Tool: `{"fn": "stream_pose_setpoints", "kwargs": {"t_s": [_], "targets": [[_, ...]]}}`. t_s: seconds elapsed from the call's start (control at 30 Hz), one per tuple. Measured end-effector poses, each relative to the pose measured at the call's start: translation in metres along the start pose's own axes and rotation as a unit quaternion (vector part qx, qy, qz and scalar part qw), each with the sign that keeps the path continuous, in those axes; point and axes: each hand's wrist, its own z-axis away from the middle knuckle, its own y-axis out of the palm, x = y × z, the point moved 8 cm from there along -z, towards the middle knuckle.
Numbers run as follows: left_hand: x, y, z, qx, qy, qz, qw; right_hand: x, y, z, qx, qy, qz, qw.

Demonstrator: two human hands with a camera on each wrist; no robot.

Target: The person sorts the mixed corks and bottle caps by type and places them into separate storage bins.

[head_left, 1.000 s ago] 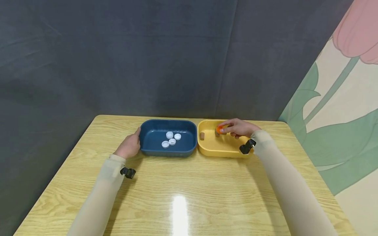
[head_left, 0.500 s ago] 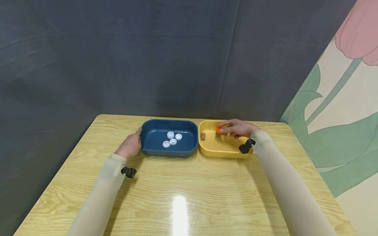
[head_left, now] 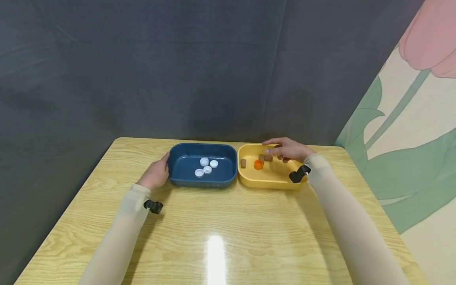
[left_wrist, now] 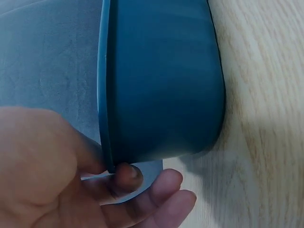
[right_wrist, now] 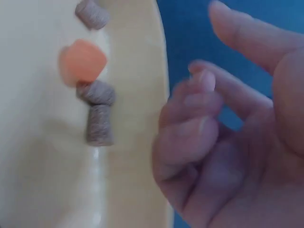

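Observation:
My left hand [head_left: 156, 174] holds the rim of the blue tray [head_left: 203, 185] at its left end. In the left wrist view the thumb and a finger pinch that tray's rim at a corner. Hovering over the back of the yellow tray [head_left: 267, 185], my right hand [head_left: 289, 150] holds nothing, its thumb and index finger spread apart. An orange cap [head_left: 258, 164] lies in the yellow tray, blurred in the right wrist view. Close behind it are two brown corks [right_wrist: 99, 125], and another cork [head_left: 243, 163] lies by the left wall.
Several white caps [head_left: 207, 170] lie inside the blue tray. Both trays stand side by side near the far edge of the wooden table [head_left: 185, 221]. A dark cloth [head_left: 199, 71] hangs behind the table.
My right hand has let go of the orange cap, which now lies on the yellow tray's floor. The hand has risen slightly and its fingers have spread. My left hand stays on the blue tray.

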Motion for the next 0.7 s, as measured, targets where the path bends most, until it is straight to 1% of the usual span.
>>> {"fn": "stream_pose_setpoints", "kwargs": {"t_s": [0.07,0.1,0.2,0.27,0.3,0.4,0.47,0.57,0.7], "targets": [[0.002,-0.002,0.003,-0.009,-0.007,0.011,0.9999,0.009,-0.004,0.013,-0.050,-0.020,0.047,0.997],[0.003,-0.003,0.005,-0.020,-0.009,0.013,0.9997,0.013,-0.006,0.021,-0.080,-0.030,0.078,0.993],[0.003,-0.013,0.020,-0.065,-0.004,0.009,0.9978,0.020,-0.009,0.053,-0.159,-0.048,0.163,0.973],[0.002,-0.021,0.034,-0.103,0.008,-0.004,0.9947,0.018,-0.010,0.076,-0.199,-0.048,0.206,0.957],[0.002,-0.026,0.041,-0.119,0.015,-0.014,0.9927,0.016,-0.010,0.087,-0.213,-0.047,0.218,0.951],[0.004,-0.036,0.059,-0.155,0.028,-0.040,0.9868,0.006,-0.010,0.113,-0.243,-0.039,0.246,0.938],[0.007,-0.041,0.068,-0.163,0.030,-0.046,0.9851,-0.002,-0.008,0.125,-0.253,-0.037,0.255,0.932],[0.009,-0.044,0.075,-0.166,0.030,-0.048,0.9846,-0.012,-0.005,0.133,-0.262,-0.039,0.255,0.930],[0.012,-0.041,0.078,-0.158,0.028,-0.042,0.9862,-0.014,0.000,0.129,-0.265,-0.051,0.250,0.930]]}}
